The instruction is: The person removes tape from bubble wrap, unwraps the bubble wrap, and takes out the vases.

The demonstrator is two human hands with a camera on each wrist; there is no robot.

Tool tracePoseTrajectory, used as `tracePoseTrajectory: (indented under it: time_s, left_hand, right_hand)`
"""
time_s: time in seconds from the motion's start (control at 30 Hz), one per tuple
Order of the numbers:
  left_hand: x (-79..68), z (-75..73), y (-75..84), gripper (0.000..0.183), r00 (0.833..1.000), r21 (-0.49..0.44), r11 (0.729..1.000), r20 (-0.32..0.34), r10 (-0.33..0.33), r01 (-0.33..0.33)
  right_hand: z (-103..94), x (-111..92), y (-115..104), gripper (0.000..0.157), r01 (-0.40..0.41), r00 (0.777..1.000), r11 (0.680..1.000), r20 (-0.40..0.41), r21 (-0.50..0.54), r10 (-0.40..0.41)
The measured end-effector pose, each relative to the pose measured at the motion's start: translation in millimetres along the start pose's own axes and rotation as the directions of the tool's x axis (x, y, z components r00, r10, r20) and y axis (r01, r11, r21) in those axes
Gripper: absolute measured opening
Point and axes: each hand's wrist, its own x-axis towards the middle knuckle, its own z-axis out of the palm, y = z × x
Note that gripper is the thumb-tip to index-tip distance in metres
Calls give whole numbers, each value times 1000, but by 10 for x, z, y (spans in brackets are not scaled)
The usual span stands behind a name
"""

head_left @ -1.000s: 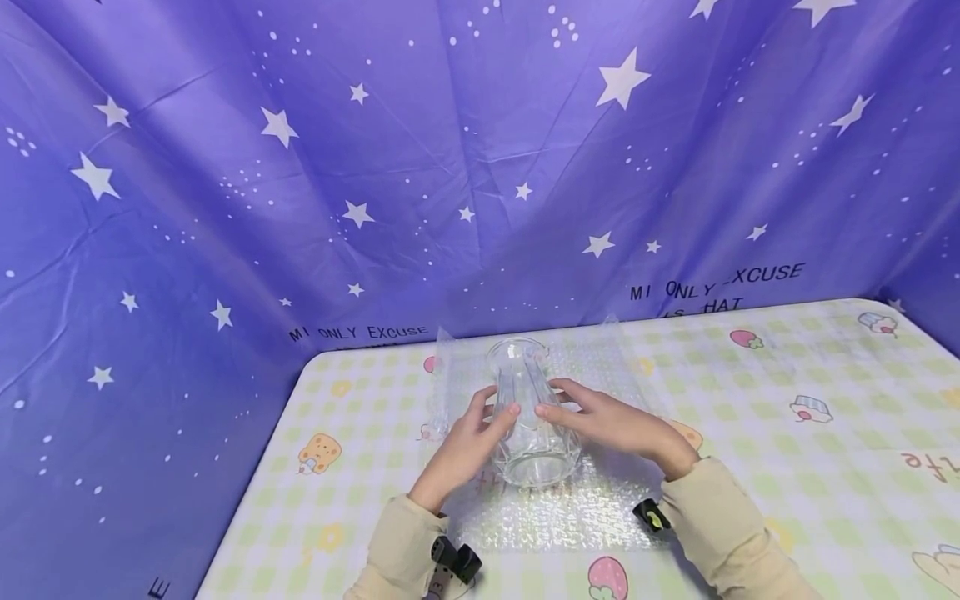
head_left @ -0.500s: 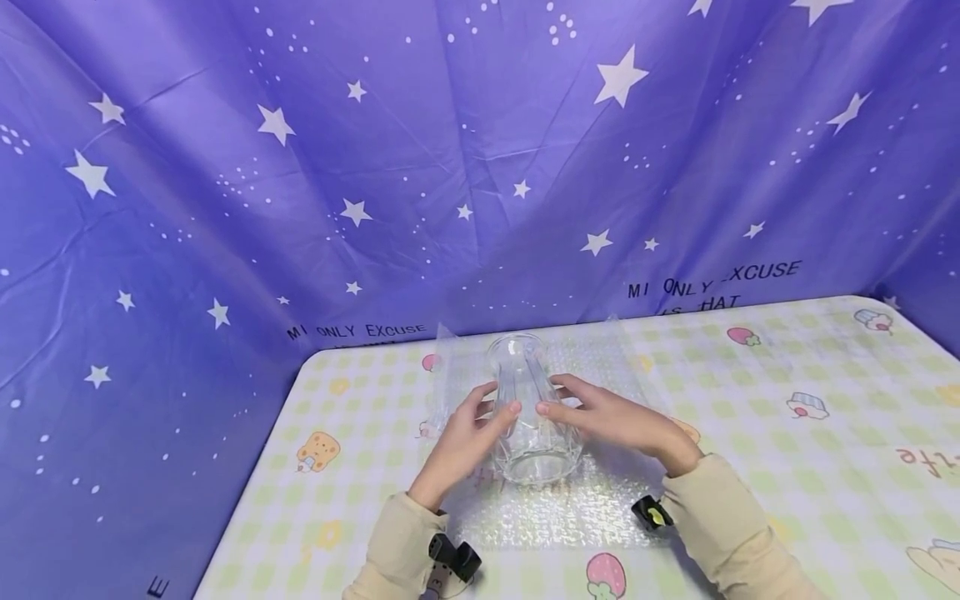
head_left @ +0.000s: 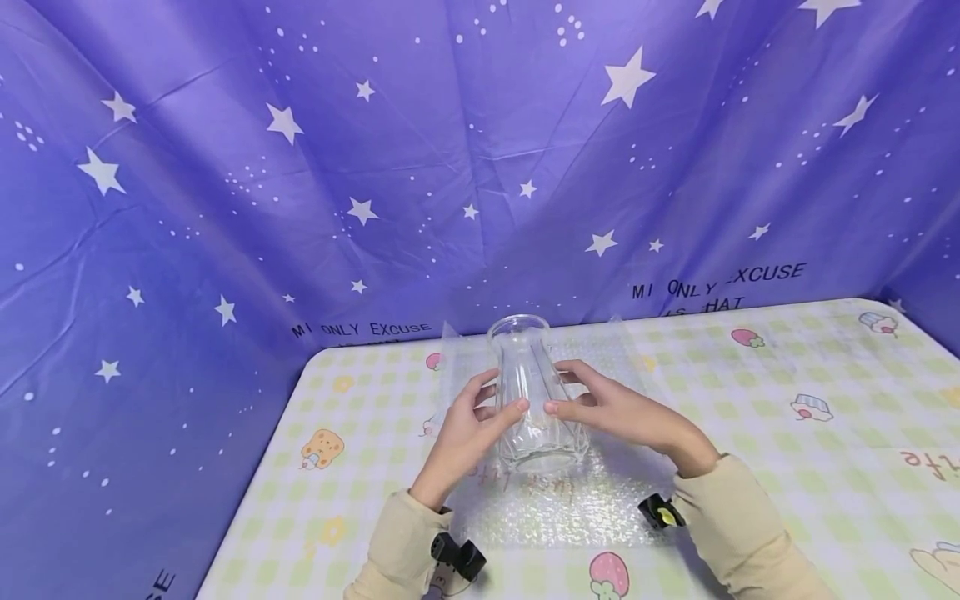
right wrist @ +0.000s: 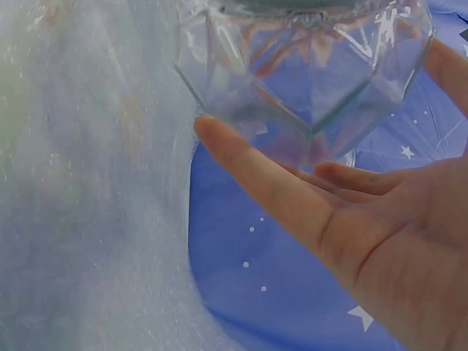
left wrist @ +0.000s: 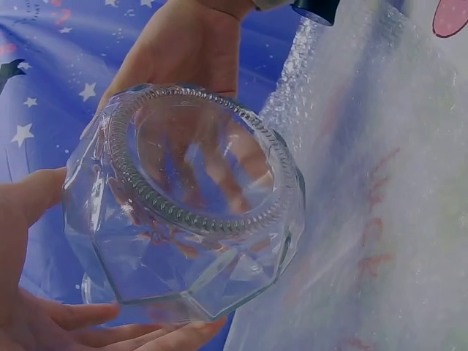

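A clear glass vase (head_left: pixel 527 375) with long faceted sides is held between both hands over a sheet of bubble wrap (head_left: pixel 540 521). My left hand (head_left: pixel 463 432) grips its left side, thumb on the near face and the other fingers round behind. From the opposite side my right hand (head_left: pixel 628 414) holds it in much the same way. In the left wrist view the vase's base (left wrist: pixel 201 218) faces the camera, with a ribbed ring around it. Fingers of the right hand (right wrist: pixel 380 234) reach along the faceted glass in the right wrist view.
Under the wrap lies a green-and-white checked tablecloth (head_left: pixel 757 483) with printed food pictures. A purple-blue curtain with stars (head_left: pixel 420 150) hangs along the table's back edge. Black wrist cameras (head_left: pixel 459 557) stick out from the sleeves.
The vase has risen slightly and its far rim has moved up toward the table's back edge. Both hands have kept their hold and moved with it.
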Motion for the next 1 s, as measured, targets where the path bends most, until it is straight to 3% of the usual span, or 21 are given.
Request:
tracePoseTrajectory:
  time_s: [0.47, 0.7, 1.0]
  left_hand:
    - [-23, -3, 54, 82, 999, -77, 997, -17, 30, -32]
    - [-22, -12, 75, 94, 1000, -123, 992, -10, 4, -6]
    - [-42, -14, 103, 90, 999, -136, 990, 20, 38, -35]
  right_hand:
    - [-37, -28, -23, 80, 49, 999, 994, -29, 96, -46]
    - [-42, -10, -15, 100, 49, 999, 984, 2, 173, -50]
    - [-25, -28, -45, 104, 104, 995, 978, -10, 182, -104]
